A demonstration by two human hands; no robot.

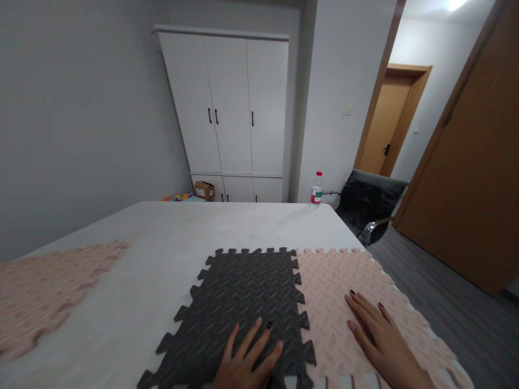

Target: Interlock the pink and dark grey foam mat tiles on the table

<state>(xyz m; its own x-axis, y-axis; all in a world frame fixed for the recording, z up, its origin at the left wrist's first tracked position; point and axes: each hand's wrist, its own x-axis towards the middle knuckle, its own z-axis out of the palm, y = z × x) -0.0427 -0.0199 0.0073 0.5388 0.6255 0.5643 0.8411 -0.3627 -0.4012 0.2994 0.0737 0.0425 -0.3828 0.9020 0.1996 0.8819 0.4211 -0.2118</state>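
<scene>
My left hand point(248, 359) lies with fingers spread on a dark grey foam mat tile point(247, 289), near its front right part. My right hand point(381, 337) rests, fingers stretched out, on a pink foam mat tile point(330, 281). The two tiles lie side by side on the white table, their toothed edges meeting along a seam. Both have a raised diamond-like tread pattern. Neither hand holds anything. At the far left lies another pink foam tile point(48, 286), apart from these two.
A clear bottle with a red cap point(316, 190) stands at the back right corner of the white table point(182, 227). Beyond it is a black chair point(367, 200). A white cabinet point(231, 108), a cardboard box point(204, 190) and colourful items point(180, 197) are behind the table.
</scene>
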